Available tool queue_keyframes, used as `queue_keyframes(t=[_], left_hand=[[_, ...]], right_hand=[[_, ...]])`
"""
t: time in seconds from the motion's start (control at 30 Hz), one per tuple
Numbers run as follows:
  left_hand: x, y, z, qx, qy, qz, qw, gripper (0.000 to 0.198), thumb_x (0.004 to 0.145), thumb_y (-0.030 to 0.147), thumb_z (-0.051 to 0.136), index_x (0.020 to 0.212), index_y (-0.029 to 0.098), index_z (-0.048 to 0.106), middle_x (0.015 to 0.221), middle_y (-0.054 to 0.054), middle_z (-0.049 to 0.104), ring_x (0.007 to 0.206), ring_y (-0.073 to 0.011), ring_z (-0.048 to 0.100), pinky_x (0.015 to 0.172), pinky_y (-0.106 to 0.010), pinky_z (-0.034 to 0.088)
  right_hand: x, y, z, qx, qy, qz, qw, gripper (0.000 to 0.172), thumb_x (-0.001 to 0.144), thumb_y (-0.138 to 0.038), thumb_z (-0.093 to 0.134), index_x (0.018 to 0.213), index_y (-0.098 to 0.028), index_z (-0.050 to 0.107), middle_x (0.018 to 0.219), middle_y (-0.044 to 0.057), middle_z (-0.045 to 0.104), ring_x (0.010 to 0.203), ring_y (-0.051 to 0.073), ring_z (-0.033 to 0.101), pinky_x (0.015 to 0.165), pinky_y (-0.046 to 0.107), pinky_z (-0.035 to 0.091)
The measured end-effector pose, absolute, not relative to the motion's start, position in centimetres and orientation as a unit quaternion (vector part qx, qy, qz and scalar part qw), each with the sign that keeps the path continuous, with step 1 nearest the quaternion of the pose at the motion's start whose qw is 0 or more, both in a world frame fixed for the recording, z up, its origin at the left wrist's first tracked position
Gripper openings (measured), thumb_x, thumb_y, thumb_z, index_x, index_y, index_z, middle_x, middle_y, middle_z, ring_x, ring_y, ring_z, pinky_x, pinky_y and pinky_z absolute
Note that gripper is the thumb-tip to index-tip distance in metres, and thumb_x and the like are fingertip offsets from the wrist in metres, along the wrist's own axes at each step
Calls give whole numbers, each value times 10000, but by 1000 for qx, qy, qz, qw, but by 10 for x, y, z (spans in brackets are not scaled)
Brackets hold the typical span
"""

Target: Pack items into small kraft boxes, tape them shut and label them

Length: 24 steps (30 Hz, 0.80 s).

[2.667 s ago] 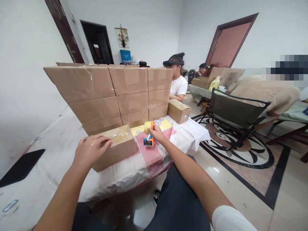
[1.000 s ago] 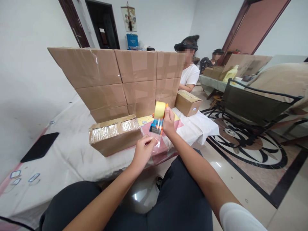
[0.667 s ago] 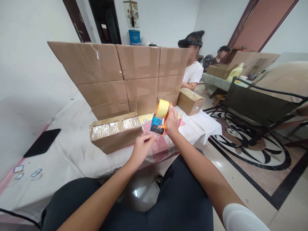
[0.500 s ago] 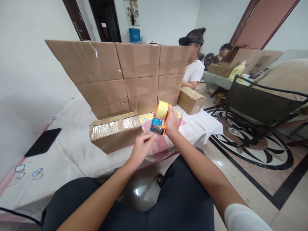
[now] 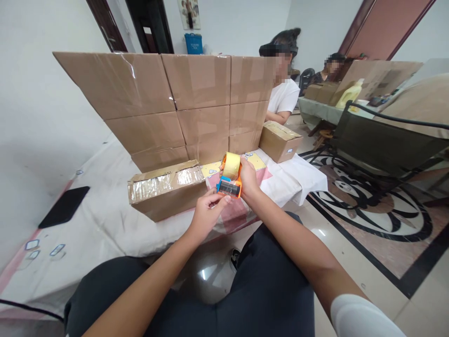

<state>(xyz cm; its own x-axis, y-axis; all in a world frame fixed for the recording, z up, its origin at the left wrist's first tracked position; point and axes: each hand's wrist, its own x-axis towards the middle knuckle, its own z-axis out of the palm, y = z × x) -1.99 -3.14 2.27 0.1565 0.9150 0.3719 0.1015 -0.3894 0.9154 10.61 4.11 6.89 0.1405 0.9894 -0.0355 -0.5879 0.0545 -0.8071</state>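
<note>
My right hand (image 5: 248,180) grips an orange tape dispenser (image 5: 228,180) with a yellowish roll of tape, held above the near edge of the cloth-covered table (image 5: 94,220). My left hand (image 5: 207,211) is pinched just below the dispenser's mouth, apparently on the clear tape end, which is too thin to see. Left of the dispenser a small cardboard box (image 5: 164,189) lies on the table with shiny tape across its top.
A wall of stacked cardboard boxes (image 5: 168,103) stands behind the small box. Another box (image 5: 280,140) sits at the right, near a seated person in white (image 5: 282,96). A black pad (image 5: 63,213) lies at the left. A dark folding chair (image 5: 382,145) stands on the patterned floor.
My right hand lifted the dispenser off the table; my left hand left the taped box and came to its mouth. In the last half second both hands sank slightly.
</note>
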Motion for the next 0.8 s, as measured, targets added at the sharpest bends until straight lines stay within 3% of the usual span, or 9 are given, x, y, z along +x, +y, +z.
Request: queue_keyframes(t=[0.43, 0.8], left_hand=[[-19, -33, 25, 641, 409, 526, 381, 250, 781, 354, 712, 598, 184, 710, 639, 5, 514, 623, -133, 447, 585, -267, 340], [-19, -31, 20, 657, 428, 506, 360, 272, 790, 362, 697, 582, 187, 686, 676, -9, 541, 659, -147, 484, 616, -271, 370]], right_hand=[[105, 39, 67, -348, -284, 586, 674, 264, 953, -389, 444, 834, -195, 579, 552, 14, 629, 616, 212, 688, 589, 336, 602], [109, 48, 53, -360, -286, 581, 671, 267, 965, -376, 412, 878, -185, 578, 587, 22, 665, 571, 202, 680, 592, 335, 600]])
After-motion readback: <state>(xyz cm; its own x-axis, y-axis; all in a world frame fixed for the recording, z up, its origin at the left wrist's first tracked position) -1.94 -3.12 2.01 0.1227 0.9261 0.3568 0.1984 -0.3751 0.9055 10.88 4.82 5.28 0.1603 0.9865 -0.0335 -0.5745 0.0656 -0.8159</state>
